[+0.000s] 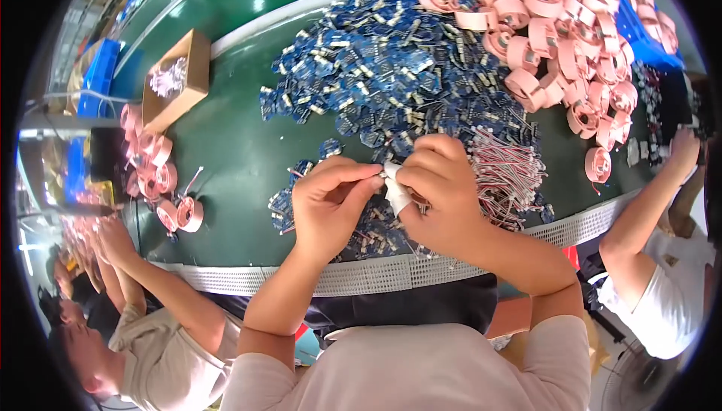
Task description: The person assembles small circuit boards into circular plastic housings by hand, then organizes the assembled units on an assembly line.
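Note:
My left hand (328, 204) is closed in a pinch, thumb against forefinger, at the middle of the green table (233, 163). Facing it, my right hand (445, 199) is closed too, with white wraps (396, 189) on its thumb and forefinger. The fingertips of both hands meet at a tiny piece that is too small to name. Small blue circuit boards (376, 57) with pale connectors form a big heap beyond my hands, and more lie under and beside them. To the right of my right hand lies a bundle of red and white wire leads (508, 174) with white plugs.
Pink ring-shaped housings (553, 42) are piled at the far right, near a blue bin (647, 27). More pink housings (154, 159) and a cardboard box (197, 72) of small white parts stand left. A perforated white strip (368, 277) edges the table. People work on both sides.

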The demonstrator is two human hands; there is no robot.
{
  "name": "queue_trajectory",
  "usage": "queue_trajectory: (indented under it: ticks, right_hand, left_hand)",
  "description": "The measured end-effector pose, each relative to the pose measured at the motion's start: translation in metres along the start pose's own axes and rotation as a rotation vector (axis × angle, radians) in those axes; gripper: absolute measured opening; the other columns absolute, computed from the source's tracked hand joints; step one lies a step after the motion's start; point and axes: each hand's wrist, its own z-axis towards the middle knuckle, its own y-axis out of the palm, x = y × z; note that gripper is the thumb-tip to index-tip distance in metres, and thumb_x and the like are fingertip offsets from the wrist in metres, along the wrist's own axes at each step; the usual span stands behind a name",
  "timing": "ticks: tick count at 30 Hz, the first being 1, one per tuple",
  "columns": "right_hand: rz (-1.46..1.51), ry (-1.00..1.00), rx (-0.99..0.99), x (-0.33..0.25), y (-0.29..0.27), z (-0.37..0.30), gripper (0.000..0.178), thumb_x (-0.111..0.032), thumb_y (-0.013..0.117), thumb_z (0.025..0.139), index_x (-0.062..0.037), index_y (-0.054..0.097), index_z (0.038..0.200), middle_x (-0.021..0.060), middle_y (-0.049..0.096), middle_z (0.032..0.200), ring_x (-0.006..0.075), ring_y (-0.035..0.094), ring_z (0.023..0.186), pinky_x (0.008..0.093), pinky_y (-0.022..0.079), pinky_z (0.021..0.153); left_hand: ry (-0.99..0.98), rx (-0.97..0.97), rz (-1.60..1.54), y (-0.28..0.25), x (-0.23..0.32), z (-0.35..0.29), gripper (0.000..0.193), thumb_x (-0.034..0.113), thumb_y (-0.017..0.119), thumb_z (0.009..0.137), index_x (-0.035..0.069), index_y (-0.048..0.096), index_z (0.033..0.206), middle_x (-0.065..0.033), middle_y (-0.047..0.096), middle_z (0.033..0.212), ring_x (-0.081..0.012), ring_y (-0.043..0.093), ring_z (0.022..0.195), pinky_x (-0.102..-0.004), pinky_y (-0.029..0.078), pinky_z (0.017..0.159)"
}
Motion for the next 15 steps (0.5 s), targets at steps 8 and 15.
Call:
queue_trajectory:
  ticks: [8,15]
  right_hand:
    - [0.053,-0.046,-0.021,-0.016,0.004,-0.001,0.026,0.003,0.065,0.063,-0.0006,0.058,0.087,0.0087,0.056,0.077,0.0301,0.053,0.084,0.0378,0.041,0.070]
    - [-0.300,0.052,0.028,0.013,-0.064,0.026,0.022,-0.012,0.075,0.067,-0.0053,0.068,0.087,0.0053,0.063,0.073,0.0225,0.056,0.072,0.0338,0.042,0.069]
  left_hand:
    - [0.108,0.092,0.061,-0.001,0.005,-0.006,0.018,-0.013,0.062,0.077,-0.002,0.067,0.090,-0.0071,0.060,0.085,-0.0095,0.058,0.070,-0.0197,0.046,0.059]
    - [0.348,0.397,0.004,-0.024,0.021,0.003,0.010,-0.006,0.059,0.081,0.000,0.062,0.089,-0.0112,0.062,0.089,-0.0172,0.062,0.082,-0.0285,0.052,0.076]
